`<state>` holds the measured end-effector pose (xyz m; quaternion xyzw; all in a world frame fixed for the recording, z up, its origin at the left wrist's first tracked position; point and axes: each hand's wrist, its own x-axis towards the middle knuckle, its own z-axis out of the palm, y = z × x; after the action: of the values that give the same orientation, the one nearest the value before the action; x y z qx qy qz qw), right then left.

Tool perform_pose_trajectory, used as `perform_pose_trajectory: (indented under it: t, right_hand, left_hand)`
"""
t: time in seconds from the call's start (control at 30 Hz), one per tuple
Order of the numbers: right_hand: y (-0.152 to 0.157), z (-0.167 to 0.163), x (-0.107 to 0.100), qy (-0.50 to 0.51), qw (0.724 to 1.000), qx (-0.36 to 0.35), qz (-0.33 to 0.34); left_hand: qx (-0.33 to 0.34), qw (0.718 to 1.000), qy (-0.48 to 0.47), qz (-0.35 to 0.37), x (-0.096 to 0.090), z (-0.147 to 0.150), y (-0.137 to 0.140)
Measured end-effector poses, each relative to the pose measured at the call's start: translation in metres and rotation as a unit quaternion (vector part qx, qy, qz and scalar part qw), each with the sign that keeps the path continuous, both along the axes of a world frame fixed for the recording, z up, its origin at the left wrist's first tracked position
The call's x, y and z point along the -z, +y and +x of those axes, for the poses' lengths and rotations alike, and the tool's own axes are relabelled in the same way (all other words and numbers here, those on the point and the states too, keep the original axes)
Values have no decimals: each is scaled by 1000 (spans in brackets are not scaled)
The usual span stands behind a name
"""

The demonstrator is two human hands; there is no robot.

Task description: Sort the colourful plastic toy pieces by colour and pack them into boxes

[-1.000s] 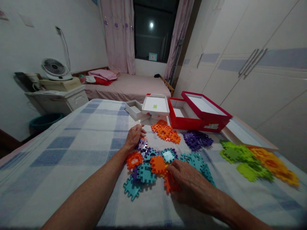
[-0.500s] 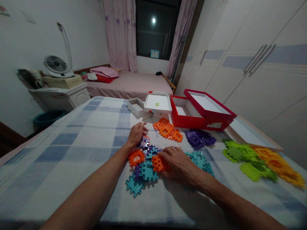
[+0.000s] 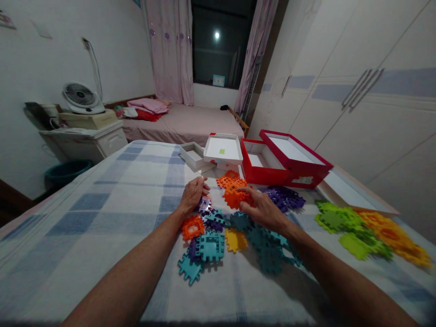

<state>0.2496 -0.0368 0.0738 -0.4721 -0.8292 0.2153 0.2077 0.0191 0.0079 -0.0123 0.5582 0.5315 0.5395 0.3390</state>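
Note:
My right hand pinches an orange interlocking plastic piece with notched edges, held over the near side of the orange pile. My left hand lies on the cloth, fingers stretched forward, beside a pale purple square piece. Between my forearms is a mixed group: an orange frame piece, a teal frame piece, a teal toothed piece and a yellow piece. A teal pile lies partly hidden under my right hand and forearm.
A purple pile, a green pile and a yellow-orange pile lie to the right. Behind them stand a red box, its dark red lid, a white tray-like box and a small grey box.
My right hand has moved away from me with the orange piece, from the mixed group to the orange pile. The yellow piece has come into view. My left hand has stayed put.

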Motion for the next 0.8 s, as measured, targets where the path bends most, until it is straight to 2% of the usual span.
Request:
perform_pose_trajectory:
  t: [0.1, 0.2, 0.23, 0.3, 0.37, 0.4, 0.47, 0.53, 0.63, 0.8]
  right_hand:
    - [30, 4, -5, 15, 998, 53, 6]
    - [34, 10, -3, -39, 993, 84, 73]
    - [27, 12, -2, -52, 993, 61, 84]
    - [5, 14, 0, -67, 995, -42, 64]
    - [-23, 15, 3, -98, 984, -148, 31]
    - [-35, 14, 5, -125, 976, -177, 26]
    - [-54, 10, 10, -187, 963, -187, 47]
    - [-63, 6, 18, -229, 954, -167, 93]
    - [-64, 4, 30, -253, 940, -158, 168]
    - [-64, 6, 38, -277, 895, -211, 278]
  left_hand:
    - [1, 1000, 5, 1, -2, 0, -1]
    - [-1, 1000, 10, -2, -4, 1, -2]
    - [-3, 1000, 12, -4, -5, 1, -3]
    - [-7, 1000, 15, -8, -5, 1, -3]
    - [-7, 1000, 15, -13, -5, 1, -3]
    - [-5, 1000, 15, -16, -6, 1, -3]
    - [1, 1000, 10, -20, -7, 1, -5]
    - [7, 1000, 5, -21, -10, 2, -7]
    - [18, 1000, 1, -24, -13, 2, -9]
    - [7, 999, 1, -41, -12, 0, -7]
